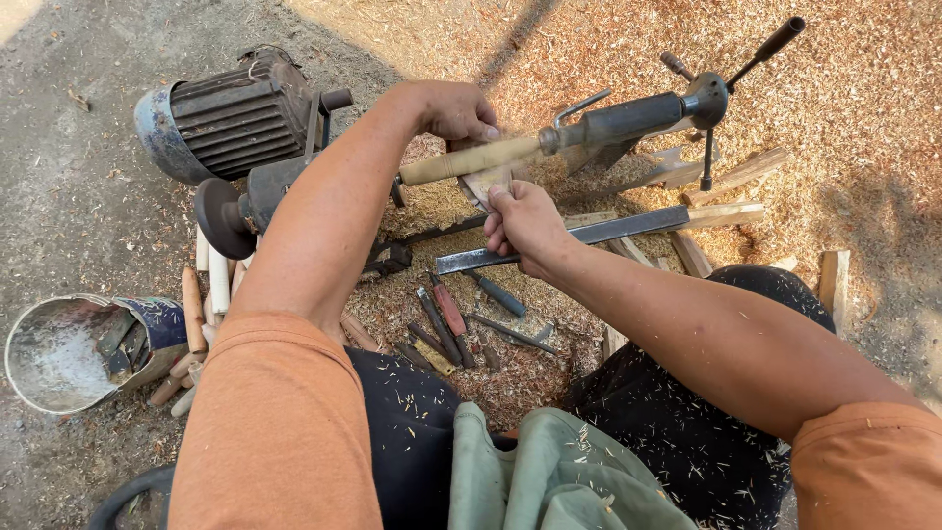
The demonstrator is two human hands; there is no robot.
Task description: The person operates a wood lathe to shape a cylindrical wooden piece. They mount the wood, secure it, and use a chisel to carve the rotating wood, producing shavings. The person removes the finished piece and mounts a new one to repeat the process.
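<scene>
A pale wooden rod is mounted on a ground-level lathe, between the motor side and the dark metal tailstock. My left hand reaches over the rod and rests on its far side, fingers curled. My right hand is just below the rod and pinches a small flat piece, sandpaper or a thin tool, against the rod's underside. A long flat steel bar, the tool rest, lies under my right hand.
A grey electric motor with a black pulley sits at left. Several chisels lie in the sawdust near my knees. Turned wooden sticks pile beside a tipped metal bucket. Wood scraps lie at right, green cloth on my lap.
</scene>
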